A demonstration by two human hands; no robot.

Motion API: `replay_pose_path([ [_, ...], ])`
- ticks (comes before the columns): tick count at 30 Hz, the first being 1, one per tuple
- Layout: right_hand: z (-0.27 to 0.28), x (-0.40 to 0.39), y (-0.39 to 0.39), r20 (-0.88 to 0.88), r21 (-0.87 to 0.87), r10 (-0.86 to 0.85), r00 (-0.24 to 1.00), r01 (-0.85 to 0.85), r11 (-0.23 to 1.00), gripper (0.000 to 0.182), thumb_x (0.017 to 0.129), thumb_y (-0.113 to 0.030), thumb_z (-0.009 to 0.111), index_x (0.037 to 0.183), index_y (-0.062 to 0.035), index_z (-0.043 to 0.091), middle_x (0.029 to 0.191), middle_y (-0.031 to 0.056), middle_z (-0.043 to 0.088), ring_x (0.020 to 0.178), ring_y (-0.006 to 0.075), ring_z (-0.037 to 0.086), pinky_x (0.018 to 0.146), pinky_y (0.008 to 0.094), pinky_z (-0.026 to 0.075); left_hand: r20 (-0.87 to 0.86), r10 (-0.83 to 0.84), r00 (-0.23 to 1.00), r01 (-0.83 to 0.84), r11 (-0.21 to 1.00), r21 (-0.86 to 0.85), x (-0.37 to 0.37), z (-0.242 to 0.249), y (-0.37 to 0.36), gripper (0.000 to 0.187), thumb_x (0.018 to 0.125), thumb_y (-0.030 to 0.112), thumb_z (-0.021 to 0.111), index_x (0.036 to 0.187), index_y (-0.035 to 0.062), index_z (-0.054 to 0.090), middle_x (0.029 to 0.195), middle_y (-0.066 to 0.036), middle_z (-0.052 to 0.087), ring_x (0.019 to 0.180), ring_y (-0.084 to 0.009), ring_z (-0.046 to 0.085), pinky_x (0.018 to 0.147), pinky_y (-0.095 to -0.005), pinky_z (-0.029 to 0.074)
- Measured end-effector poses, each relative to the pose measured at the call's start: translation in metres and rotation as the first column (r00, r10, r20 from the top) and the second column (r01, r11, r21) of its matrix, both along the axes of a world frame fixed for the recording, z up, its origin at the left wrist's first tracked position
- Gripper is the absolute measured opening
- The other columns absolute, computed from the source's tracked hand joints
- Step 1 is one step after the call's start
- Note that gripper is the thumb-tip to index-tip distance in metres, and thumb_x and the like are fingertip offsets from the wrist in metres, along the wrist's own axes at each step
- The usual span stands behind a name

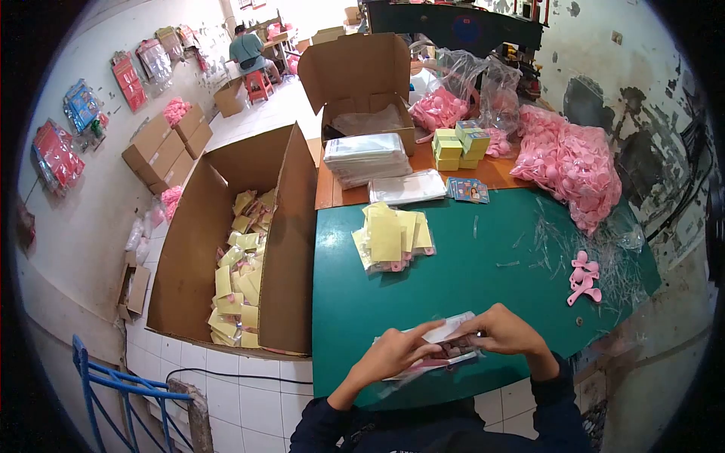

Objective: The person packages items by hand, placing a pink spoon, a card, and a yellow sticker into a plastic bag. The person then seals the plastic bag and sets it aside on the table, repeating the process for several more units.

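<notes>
Near the front edge of the green table (468, 283), both my hands are on a clear plastic packet (453, 349) with white and dark parts. My left hand (399, 349) has its fingers bent against the packet's left side. My right hand (504, 332) pinches its right side, thumb towards the middle. What lies under the fingers is partly hidden. Beyond my hands, a pile of bagged yellow cards (386, 235) rests on the table. Several pink spoons (584, 279) lie to the right.
At left stands a large open carton (291, 249) holding yellow-card packets (240, 283). Clear bags (366, 157), yellow boxes (459, 147), blue cards (467, 190) and bagged pink spoons (566, 162) line the table's far side. A person (246, 50) sits far back.
</notes>
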State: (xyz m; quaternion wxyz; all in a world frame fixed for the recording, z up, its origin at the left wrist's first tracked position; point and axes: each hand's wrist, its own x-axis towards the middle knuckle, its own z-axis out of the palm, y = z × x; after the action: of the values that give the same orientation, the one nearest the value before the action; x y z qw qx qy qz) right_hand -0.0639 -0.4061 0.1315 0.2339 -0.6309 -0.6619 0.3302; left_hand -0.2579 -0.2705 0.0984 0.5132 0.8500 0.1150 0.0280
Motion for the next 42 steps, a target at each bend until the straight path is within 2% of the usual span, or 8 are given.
replay_pose_path([
  [5, -0.001, -0.002, -0.008, -0.258, -0.029, -0.410, 0.875, 0.418, 0.908, 0.023, 0.069, -0.010, 0.075, 0.065, -0.0026, 0.054, 0.059, 0.0008, 0.053, 0.059, 0.0054, 0.048, 0.054, 0.0240, 0.040, 0.095, -0.124, 0.988, 0.136, 0.982, -0.133, -0.004, -0.007, 0.023, 0.050, 0.082, 0.029, 0.066, 0.126, 0.0134, 0.048, 0.081, -0.011, 0.068, 0.072, -0.0231, 0.067, 0.067, -0.0311, 0.050],
  [8, -0.003, 0.007, -0.007, -0.488, -0.070, -0.381, 0.785, 0.400, 0.914, 0.023, 0.070, -0.012, 0.076, 0.066, -0.0029, 0.056, 0.061, -0.0017, 0.053, 0.062, 0.0053, 0.048, 0.056, 0.0229, 0.040, 0.105, 0.063, 0.992, -0.026, 0.947, -0.321, -0.008, -0.007, 0.033, 0.054, 0.079, 0.016, 0.070, 0.128, 0.0098, 0.046, 0.078, -0.006, 0.066, 0.073, -0.0084, 0.061, 0.068, -0.0254, 0.049],
  [13, -0.003, -0.003, -0.006, -0.612, -0.285, -0.518, 0.597, 0.445, 0.849, 0.013, 0.073, -0.007, 0.071, 0.076, 0.0014, 0.061, 0.066, 0.0009, 0.058, 0.063, 0.0067, 0.051, 0.059, 0.0227, 0.041, 0.082, 0.232, 0.969, -0.169, 0.868, -0.468, -0.010, -0.006, 0.027, 0.058, 0.080, 0.011, 0.069, 0.130, 0.0078, 0.041, 0.085, -0.007, 0.066, 0.079, -0.0103, 0.061, 0.071, -0.0256, 0.049],
  [25, -0.032, -0.013, -0.014, -0.424, -0.151, -0.589, 0.688, 0.588, 0.795, 0.013, 0.072, -0.002, 0.068, 0.083, 0.0024, 0.064, 0.073, 0.0045, 0.061, 0.069, 0.0096, 0.058, 0.058, 0.0227, 0.046, 0.037, 0.309, 0.950, -0.277, 0.893, -0.354, -0.011, -0.025, 0.004, 0.055, 0.081, 0.010, 0.067, 0.130, 0.0065, 0.040, 0.096, -0.010, 0.066, 0.089, -0.0135, 0.061, 0.080, -0.0270, 0.049],
  [29, -0.025, -0.024, -0.014, -0.205, 0.283, -0.554, 0.807, 0.591, 0.755, 0.019, 0.073, -0.005, 0.068, 0.091, 0.0009, 0.064, 0.085, 0.0110, 0.064, 0.075, 0.0173, 0.063, 0.062, 0.0277, 0.050, 0.190, 0.555, 0.810, -0.540, 0.832, -0.128, -0.007, -0.039, -0.021, 0.055, 0.088, 0.011, 0.058, 0.135, 0.0078, 0.031, 0.105, -0.015, 0.061, 0.095, -0.0182, 0.061, 0.081, -0.0302, 0.051],
  [33, -0.021, -0.042, -0.015, -0.037, 0.320, -0.308, 0.951, 0.303, 0.898, 0.028, 0.076, -0.013, 0.068, 0.100, -0.0008, 0.060, 0.102, 0.0162, 0.060, 0.091, 0.0265, 0.061, 0.078, 0.0357, 0.050, -0.013, 0.357, 0.934, -0.241, 0.602, -0.761, -0.017, -0.055, -0.065, 0.058, 0.098, 0.013, 0.034, 0.142, 0.0127, -0.003, 0.108, -0.018, 0.057, 0.097, -0.0231, 0.061, 0.080, -0.0342, 0.052],
  [36, -0.030, -0.049, -0.028, 0.006, 0.182, -0.149, 0.989, 0.146, 0.972, 0.034, 0.076, -0.017, 0.068, 0.106, -0.0037, 0.058, 0.108, 0.0149, 0.055, 0.100, 0.0295, 0.055, 0.085, 0.0369, 0.045, -0.116, 0.389, 0.914, -0.294, 0.437, -0.850, -0.028, -0.056, -0.079, 0.058, 0.098, 0.015, 0.032, 0.141, 0.0141, -0.006, 0.111, -0.019, 0.057, 0.098, -0.0245, 0.061, 0.081, -0.0347, 0.052],
  [42, -0.047, -0.053, -0.030, 0.070, 0.177, -0.123, 0.990, 0.109, 0.978, 0.025, 0.073, -0.014, 0.068, 0.095, -0.0049, 0.058, 0.092, 0.0109, 0.053, 0.089, 0.0284, 0.053, 0.076, 0.0364, 0.045, -0.125, 0.387, 0.914, -0.337, 0.551, -0.763, -0.027, -0.064, -0.088, 0.057, 0.098, 0.012, 0.031, 0.142, 0.0202, -0.005, 0.115, -0.022, 0.054, 0.101, -0.0255, 0.059, 0.083, -0.0372, 0.051],
])
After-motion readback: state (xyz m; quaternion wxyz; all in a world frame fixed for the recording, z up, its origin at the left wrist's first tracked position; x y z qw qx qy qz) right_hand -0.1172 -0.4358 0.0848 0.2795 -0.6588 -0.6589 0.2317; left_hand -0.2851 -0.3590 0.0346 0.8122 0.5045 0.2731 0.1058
